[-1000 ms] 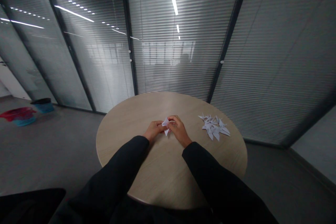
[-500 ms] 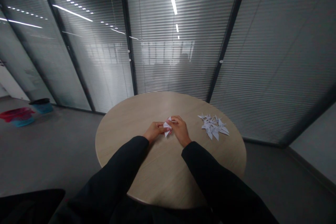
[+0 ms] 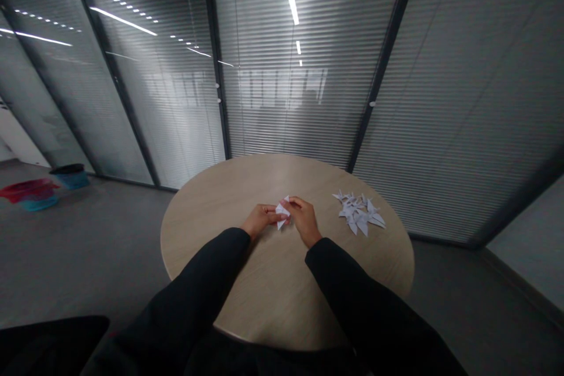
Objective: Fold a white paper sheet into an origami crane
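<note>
Between the hands: a small folded white paper piece, pointed at top and bottom, above the middle of the counter; whether it touches the surface, I cannot tell.
Left grip: the left hand pinches its left side, probably to steady it.
Right grip: the right hand closes on its right side, thumb across the paper, likely keeping the creases flat.
Paper cranes: a loose, overlapping heap to the right, apart from the hands, which seems to leave them elbow room.
Counter surface: round, pale wood-grain, with dark sleeves reaching over its near edge.
Room: glass partition with blinds behind; grey floor, a red-lined bin and a black-lined blue bin at left.
</note>
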{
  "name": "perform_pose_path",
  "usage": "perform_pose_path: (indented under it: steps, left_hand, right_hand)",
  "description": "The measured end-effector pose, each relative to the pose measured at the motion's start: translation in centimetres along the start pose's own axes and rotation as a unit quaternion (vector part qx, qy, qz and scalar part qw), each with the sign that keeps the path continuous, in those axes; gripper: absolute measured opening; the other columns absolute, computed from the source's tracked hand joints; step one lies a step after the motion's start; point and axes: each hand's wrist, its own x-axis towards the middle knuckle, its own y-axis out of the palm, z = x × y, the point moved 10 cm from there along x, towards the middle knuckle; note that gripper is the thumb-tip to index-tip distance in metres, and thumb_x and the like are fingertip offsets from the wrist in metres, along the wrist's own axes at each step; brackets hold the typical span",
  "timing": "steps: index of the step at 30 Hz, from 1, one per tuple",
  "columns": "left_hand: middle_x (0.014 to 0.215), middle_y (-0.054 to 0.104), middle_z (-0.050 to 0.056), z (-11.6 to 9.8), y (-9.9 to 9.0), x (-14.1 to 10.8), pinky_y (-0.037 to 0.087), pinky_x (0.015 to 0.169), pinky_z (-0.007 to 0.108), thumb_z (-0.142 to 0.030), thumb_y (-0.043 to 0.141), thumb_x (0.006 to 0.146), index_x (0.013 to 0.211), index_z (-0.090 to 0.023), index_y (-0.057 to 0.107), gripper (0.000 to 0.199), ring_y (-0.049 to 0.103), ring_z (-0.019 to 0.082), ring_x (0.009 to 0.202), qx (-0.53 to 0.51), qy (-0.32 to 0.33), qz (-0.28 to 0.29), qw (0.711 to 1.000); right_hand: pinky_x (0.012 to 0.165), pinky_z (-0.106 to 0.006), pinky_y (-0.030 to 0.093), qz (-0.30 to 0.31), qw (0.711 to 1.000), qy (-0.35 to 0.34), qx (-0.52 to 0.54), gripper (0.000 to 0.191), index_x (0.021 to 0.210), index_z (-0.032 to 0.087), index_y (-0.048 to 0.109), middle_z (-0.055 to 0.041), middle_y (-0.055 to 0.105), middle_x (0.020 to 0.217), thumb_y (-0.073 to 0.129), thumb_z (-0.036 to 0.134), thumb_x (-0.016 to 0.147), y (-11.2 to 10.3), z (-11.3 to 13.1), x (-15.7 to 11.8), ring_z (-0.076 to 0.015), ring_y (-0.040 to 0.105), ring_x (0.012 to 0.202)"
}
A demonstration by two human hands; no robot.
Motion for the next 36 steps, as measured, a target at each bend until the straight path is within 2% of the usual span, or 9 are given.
perform_pose_path:
  steps: [3,5,8,10,17,25,29,36]
  left_hand:
    - [0.077,0.066,0.01,0.1,0.2,0.2,0.04,0.069,0.025,-0.053,0.08,0.051,0.076,-0.007,0.071,0.054,0.054,0.013,0.067,-0.006,0.008,0.013,1.0]
    - [0.08,0.066,0.012,0.2,0.5,0.3,0.04,0.069,0.025,-0.059,0.075,0.056,0.079,-0.007,0.071,0.056,0.055,0.013,0.069,-0.01,0.016,0.027,0.999]
    - [0.083,0.066,0.014,0.5,0.7,0.4,0.041,0.069,0.025,-0.066,0.066,0.064,0.082,-0.006,0.07,0.063,0.057,0.014,0.071,-0.032,0.016,0.035,0.999]
    - [0.085,0.066,0.016,0.7,0.7,0.4,0.043,0.071,0.027,-0.069,0.064,0.064,0.084,-0.006,0.069,0.066,0.059,0.016,0.073,-0.056,0.009,0.032,0.998]
    - [0.084,0.066,0.015,0.7,0.8,0.3,0.044,0.077,0.029,-0.064,0.071,0.06,0.084,-0.006,0.069,0.063,0.061,0.018,0.077,-0.083,-0.004,0.026,0.996]
    - [0.077,0.065,0.01,0.1,0.8,0.2,0.043,0.071,0.024,-0.063,0.068,0.065,0.078,-0.008,0.07,0.057,0.057,0.013,0.071,-0.046,0.019,0.039,0.998]
    - [0.077,0.065,0.011,0.2,0.9,0.1,0.044,0.072,0.025,-0.066,0.068,0.062,0.077,-0.008,0.07,0.06,0.058,0.014,0.071,-0.042,0.009,0.04,0.998]
    - [0.084,0.067,0.016,0.7,1.3,0.0,0.047,0.079,0.03,-0.057,0.075,0.06,0.083,-0.005,0.069,0.058,0.063,0.017,0.076,-0.108,-0.022,0.044,0.993]
  right_hand:
    - [0.049,-0.022,0.038,0.006,1.0,0.014,0.008,0.03,0.069,0.013,0.062,-0.0015,0.057,0.065,0.069,0.043,0.067,0.1,0.2,-0.1,-0.0118,0.05,0.057]
    - [0.046,-0.022,0.036,0.008,1.0,0.023,0.007,0.032,0.069,0.013,0.062,-0.001,0.055,0.062,0.069,0.045,0.067,0.0,0.1,-0.1,-0.0117,0.048,0.054]
    - [0.045,-0.023,0.037,0.004,1.0,0.029,0.006,0.033,0.067,0.014,0.062,-0.0008,0.054,0.06,0.069,0.046,0.066,-0.1,0.0,-0.1,-0.0118,0.047,0.052]
    - [0.046,-0.023,0.037,0.0,1.0,0.029,0.007,0.033,0.066,0.014,0.061,-0.0013,0.055,0.06,0.07,0.046,0.066,-0.2,0.1,-0.1,-0.0122,0.048,0.053]
    - [0.045,-0.022,0.036,-0.001,1.0,0.027,0.011,0.033,0.066,0.014,0.061,-0.0015,0.055,0.06,0.069,0.046,0.067,0.0,0.4,-0.3,-0.0117,0.048,0.053]
    - [0.043,-0.022,0.036,0.001,0.999,0.038,0.025,0.036,0.069,0.012,0.062,-0.0023,0.056,0.062,0.07,0.047,0.066,0.1,0.2,-0.4,-0.0119,0.049,0.053]
    - [0.042,-0.021,0.037,-0.003,0.999,0.044,0.014,0.037,0.07,0.012,0.061,-0.0028,0.057,0.064,0.071,0.048,0.064,-0.1,0.0,-0.4,-0.0123,0.05,0.054]
    - [0.045,-0.022,0.037,-0.013,0.999,0.029,0.012,0.036,0.07,0.014,0.061,-0.0026,0.058,0.065,0.071,0.047,0.063,-0.2,0.1,-0.2,-0.0129,0.05,0.056]
